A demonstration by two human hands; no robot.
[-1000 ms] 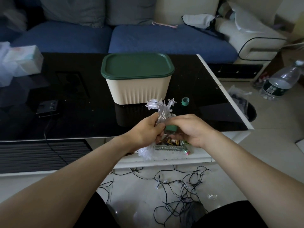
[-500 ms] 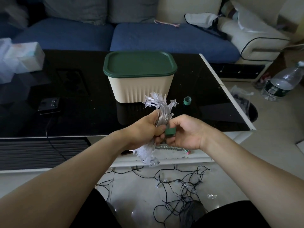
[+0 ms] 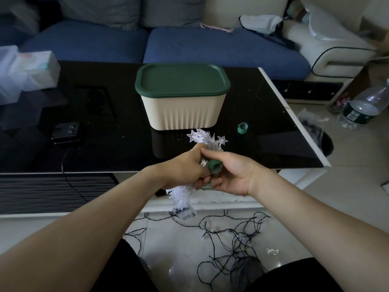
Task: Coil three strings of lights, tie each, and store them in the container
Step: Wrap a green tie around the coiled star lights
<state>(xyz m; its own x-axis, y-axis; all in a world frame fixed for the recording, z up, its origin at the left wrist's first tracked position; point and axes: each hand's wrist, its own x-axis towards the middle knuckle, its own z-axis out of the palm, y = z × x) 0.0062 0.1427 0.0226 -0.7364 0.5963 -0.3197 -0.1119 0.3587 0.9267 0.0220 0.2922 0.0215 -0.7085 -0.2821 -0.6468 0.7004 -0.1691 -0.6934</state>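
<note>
1. While the left hand (image 3: pixel 185 167) fingers curl tight around a coiled star light string (image 3: pixel 203 142), the right hand (image 3: pixel 229 175) fingers pinch a green tape roll (image 3: pixel 214 166) against it.
2. Beyond both hands, the lidded container (image 3: pixel 182 102) sits on the black surface (image 3: pixel 105 131).
3. Below the hands, tangled black strings (image 3: pixel 227 243) lie on the floor.

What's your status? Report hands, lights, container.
Left hand grips coiled star lights. Right hand holds green tape roll against bundle. Container lid on, closed. Black light string tangled on floor.

A home living room: a blue sofa (image 3: pixel 147 43) with grey cushions (image 3: pixel 134 9) stands behind the glossy black surface (image 3: pixel 105 144), on a pale tiled floor (image 3: pixel 347 175).
</note>
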